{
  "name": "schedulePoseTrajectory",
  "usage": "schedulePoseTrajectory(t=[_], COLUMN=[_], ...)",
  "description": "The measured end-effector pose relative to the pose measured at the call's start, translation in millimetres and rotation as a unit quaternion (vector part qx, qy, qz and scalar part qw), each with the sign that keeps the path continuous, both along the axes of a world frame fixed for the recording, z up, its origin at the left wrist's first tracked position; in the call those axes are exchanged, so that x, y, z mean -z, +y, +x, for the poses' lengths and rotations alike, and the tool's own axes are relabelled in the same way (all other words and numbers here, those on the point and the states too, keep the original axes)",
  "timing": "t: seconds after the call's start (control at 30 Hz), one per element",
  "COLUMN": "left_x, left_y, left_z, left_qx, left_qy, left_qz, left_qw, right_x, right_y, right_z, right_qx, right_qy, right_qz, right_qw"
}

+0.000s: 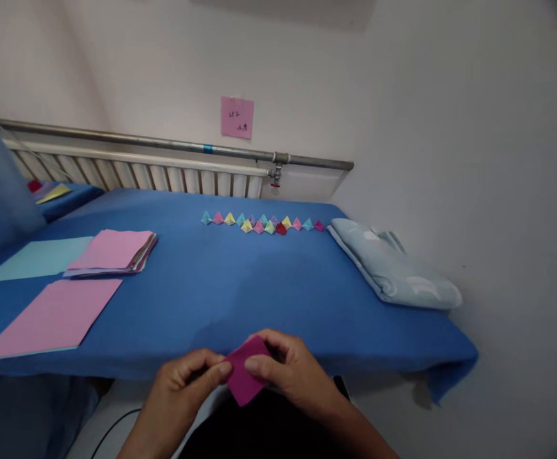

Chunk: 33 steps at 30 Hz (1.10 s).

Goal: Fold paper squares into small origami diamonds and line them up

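Note:
A small magenta piece of folded paper (243, 384) is held between both hands, just in front of the table's near edge. My left hand (183, 389) pinches its left corner between thumb and finger. On the other side, my right hand (295, 370) grips the upper right part, its thumb lying on the paper's face and its fingers behind. Toward the back of the blue-covered table (187, 287), several small folded paper pieces (259, 226) in mixed colours stand in two rows.
At the left lie a stack of coloured paper squares (111, 250), a light blue sheet (37, 258) and pink sheets (56, 315). A folded pale blanket (388, 264) rests at the right by the wall. Behind the table run a radiator (164, 175) and a metal pipe (139, 139).

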<state>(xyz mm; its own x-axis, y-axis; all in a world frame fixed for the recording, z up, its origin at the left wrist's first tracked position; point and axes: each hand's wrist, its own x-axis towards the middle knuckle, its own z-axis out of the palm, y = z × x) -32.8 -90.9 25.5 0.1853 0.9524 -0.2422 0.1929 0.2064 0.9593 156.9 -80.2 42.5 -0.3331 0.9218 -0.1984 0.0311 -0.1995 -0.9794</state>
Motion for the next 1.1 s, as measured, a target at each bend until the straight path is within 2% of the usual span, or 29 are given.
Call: schedulePoseTrajectory(t=[0.13, 0.2, 0.4, 0.63, 0.8, 0.97, 1.03, 1.1], left_x=[-6.1, -10.6, -21.9, -12.6, -10.1, -4.0, 0.1, 3.9], left_y=[-4.3, -6.8, -13.1, -8.7, -5.4, 0.3, 4.1, 7.4], left_z=[0.5, 0.9, 4.3, 2.2, 4.1, 4.9, 4.8, 6.4], left_qx=[0.041, 0.054, 0.048, 0.039, 0.030, -0.015, -0.060, -0.103], left_qy=[0.044, 0.051, 0.022, 0.012, -0.031, -0.096, -0.128, -0.157], left_qz=[0.019, 0.023, 0.034, -0.011, -0.051, -0.064, -0.062, -0.058], left_qw=[0.998, 0.997, 0.998, 0.999, 0.998, 0.993, 0.988, 0.980], right_x=[-5.1, -5.4, -8.3, -6.6, -1.2, 11.7, 17.2, 21.8], right_y=[0.2, -1.5, -11.0, -13.5, -9.7, -2.3, -2.2, -4.6], right_z=[-6.7, -7.6, -5.3, -1.1, -0.4, 4.8, 5.5, 2.2], right_qx=[0.020, 0.038, 0.056, 0.039, 0.045, 0.139, 0.131, 0.071], right_qy=[-0.021, -0.031, -0.070, -0.115, -0.096, 0.019, 0.066, 0.084], right_qz=[-0.015, 0.003, 0.164, 0.168, 0.118, 0.019, -0.014, -0.049], right_qw=[0.999, 0.999, 0.982, 0.978, 0.987, 0.990, 0.989, 0.993])
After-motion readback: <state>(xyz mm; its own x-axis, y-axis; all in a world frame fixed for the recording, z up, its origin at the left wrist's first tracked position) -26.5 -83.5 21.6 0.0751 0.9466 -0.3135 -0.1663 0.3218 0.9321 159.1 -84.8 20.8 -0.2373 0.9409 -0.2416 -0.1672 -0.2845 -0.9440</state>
